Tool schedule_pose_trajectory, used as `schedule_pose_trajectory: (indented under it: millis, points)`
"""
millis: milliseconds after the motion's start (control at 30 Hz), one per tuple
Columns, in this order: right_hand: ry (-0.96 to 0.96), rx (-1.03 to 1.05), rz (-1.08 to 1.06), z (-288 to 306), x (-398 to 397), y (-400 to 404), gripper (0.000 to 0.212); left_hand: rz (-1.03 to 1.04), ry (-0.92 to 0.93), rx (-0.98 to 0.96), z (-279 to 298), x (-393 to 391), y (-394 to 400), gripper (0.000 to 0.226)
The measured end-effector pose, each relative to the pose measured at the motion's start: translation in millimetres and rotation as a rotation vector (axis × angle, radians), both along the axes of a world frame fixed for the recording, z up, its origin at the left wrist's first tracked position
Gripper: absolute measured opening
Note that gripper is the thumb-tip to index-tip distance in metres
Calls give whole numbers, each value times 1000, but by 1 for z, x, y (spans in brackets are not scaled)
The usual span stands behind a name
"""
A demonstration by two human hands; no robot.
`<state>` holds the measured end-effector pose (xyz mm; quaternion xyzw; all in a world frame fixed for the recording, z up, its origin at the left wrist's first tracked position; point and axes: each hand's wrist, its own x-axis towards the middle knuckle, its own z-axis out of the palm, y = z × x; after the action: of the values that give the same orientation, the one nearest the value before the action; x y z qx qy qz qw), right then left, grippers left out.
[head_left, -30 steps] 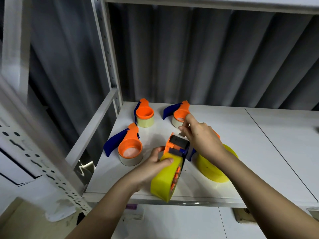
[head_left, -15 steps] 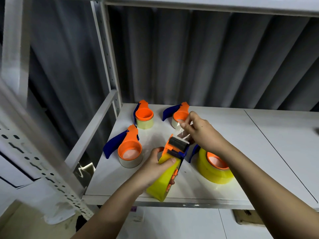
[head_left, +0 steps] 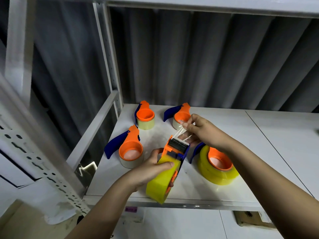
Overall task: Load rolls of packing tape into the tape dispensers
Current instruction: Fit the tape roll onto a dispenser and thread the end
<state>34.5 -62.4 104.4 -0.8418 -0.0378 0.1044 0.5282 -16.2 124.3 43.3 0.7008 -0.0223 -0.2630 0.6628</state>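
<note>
Left hand (head_left: 146,171) gripping yellow tape roll (head_left: 162,181) in dispenser (head_left: 176,150) over shelf edge (head_left: 189,200) | right hand (head_left: 203,131) pinching tape end (head_left: 181,131), now drawn past cutter | threading nearly done

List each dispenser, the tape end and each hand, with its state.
Held dispenser: loaded with a yellow roll, gripped by left hand.
Tape end: pulled past the blade, pinched by right hand.
Right dispenser: loaded, lying flat.
Three other dispensers: loaded, lying flat on shelf.
</note>
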Motion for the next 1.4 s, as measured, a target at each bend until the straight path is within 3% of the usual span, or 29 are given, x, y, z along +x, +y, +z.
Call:
schedule_pose_trajectory:
  millis: [300, 667, 967, 1400]
  points:
    - [-197, -196, -3, 8, -4, 2, 25, 250, -63, 4, -8, -3, -20, 29]
    - [-267, -406, -41, 2, -10, 8, 23, 129, -93, 70, -9, -1, -7, 40]
    - [-180, -130, -89, 8, -4, 3, 21, -14, -108, 55, -9, -1, -1, 49]
    - [-83, -50, -7, 10, 10, -1, 20, -27, -133, 95, -16, 7, 0, 45]
